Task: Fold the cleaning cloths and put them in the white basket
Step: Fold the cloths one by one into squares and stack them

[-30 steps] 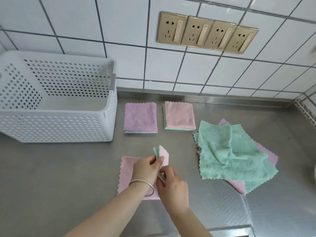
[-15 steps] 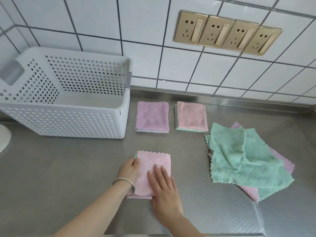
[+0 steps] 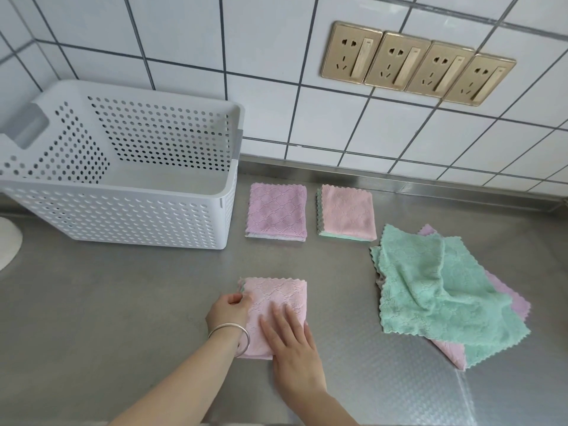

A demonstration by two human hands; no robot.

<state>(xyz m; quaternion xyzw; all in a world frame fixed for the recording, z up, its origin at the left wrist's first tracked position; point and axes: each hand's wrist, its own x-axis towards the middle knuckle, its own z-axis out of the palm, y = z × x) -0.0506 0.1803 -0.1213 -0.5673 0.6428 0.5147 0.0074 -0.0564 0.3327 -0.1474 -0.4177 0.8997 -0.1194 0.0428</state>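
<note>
- Steel counter (image 3: pixel 123 302) carries everything I see.
- White basket (image 3: pixel 129 210) sits back left.
- Green cloths (image 3: pixel 436 290) lie heaped, right.
- Pink cloth (image 3: pixel 276 302), folded, lies near me.
- Right hand (image 3: pixel 292 339) presses flat, open, on it.
- Left hand (image 3: pixel 227 312) pinches its left edge.

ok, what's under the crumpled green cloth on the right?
Under the crumpled green cloth, a lilac cloth pokes out at the top and right edges, and a pink cloth corner at the bottom. How many cloths are stacked below is hidden.
</note>
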